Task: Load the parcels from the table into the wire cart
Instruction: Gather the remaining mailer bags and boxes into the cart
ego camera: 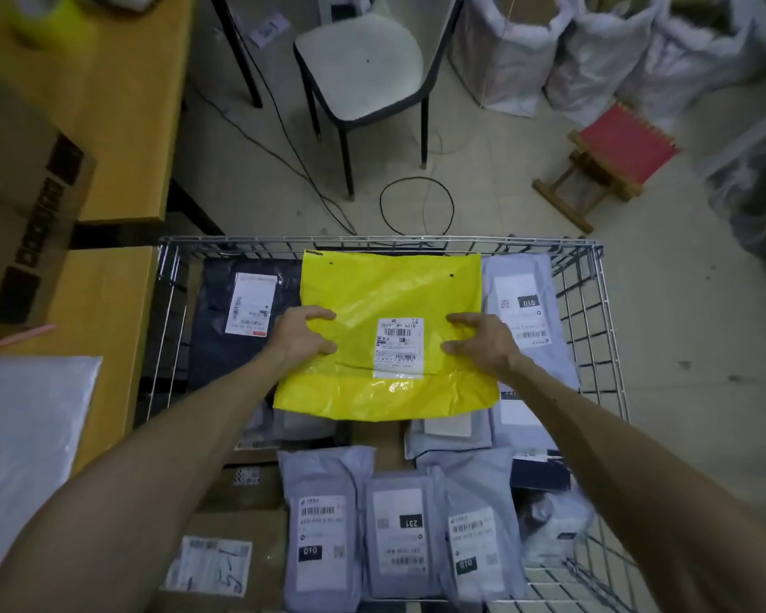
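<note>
A yellow plastic parcel (385,294) with a white label lies flat on top of other parcels at the far end of the wire cart (593,303). My left hand (301,334) rests on its left edge, fingers and thumb spread on top. My right hand (483,340) rests the same way on its right edge. Under and around it lie a dark parcel (213,329), several grey mailers (323,524) and cardboard boxes (222,564). On the yellow table (107,104) to the left sit a cardboard box (23,205) and a white bag parcel (23,435).
Beyond the cart, a chair (363,68) stands on the floor with a looped black cable (416,205) beside it. A small red folding stool (611,161) is at the right. Several filled white sacks (593,46) line the back wall.
</note>
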